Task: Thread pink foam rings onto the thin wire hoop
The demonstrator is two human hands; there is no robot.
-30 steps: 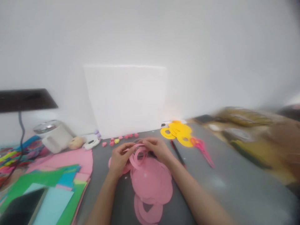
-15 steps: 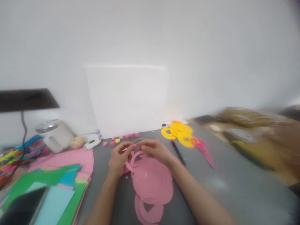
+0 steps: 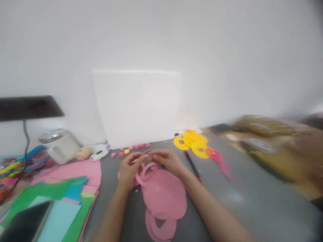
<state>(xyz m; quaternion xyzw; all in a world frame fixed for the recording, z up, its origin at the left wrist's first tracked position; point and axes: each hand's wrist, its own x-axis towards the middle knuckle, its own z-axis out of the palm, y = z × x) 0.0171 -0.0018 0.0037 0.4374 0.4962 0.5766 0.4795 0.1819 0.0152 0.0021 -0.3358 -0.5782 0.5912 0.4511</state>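
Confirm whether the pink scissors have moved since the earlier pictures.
No: judged against the gray table and yellow cutouts, the pink scissors keep their place.

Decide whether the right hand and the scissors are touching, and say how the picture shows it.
Apart. The head view shows the pen and grey table between the right hand and the scissors.
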